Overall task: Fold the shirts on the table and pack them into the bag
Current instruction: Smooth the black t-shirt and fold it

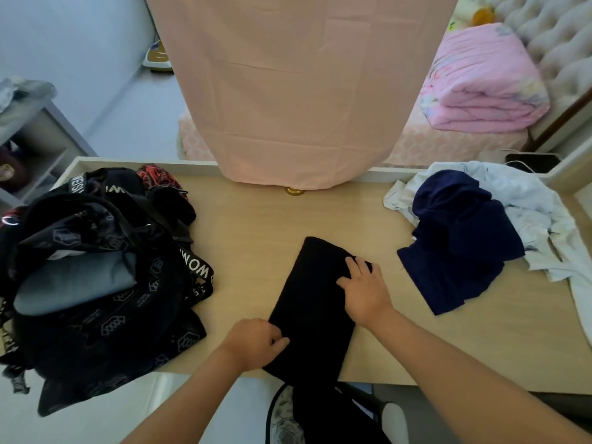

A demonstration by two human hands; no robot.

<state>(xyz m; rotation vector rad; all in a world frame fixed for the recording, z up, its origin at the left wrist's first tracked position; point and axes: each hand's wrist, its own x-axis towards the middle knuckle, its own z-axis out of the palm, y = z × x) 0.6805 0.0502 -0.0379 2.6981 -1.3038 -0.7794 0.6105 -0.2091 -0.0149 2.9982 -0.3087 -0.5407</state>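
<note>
A black shirt (pixel 312 299) lies folded into a long strip in the middle of the wooden table (pixel 448 341), its near end hanging over the front edge. My left hand (pixel 253 342) pinches the strip's left edge near the table front. Flat on the strip's right side lies my right hand (pixel 365 288), fingers spread. A black patterned bag (pixel 96 283) stands open at the left with a grey folded garment (pixel 73 280) inside. At the right, a navy shirt (pixel 458 238) lies crumpled on a white shirt (pixel 538 219).
A pink cloth (pixel 298 91) hangs down over the table's far edge, with a small gold object (pixel 295 191) under it. A bed with a folded pink quilt (pixel 480 81) is behind. Grey shelves (pixel 35 145) stand at the left.
</note>
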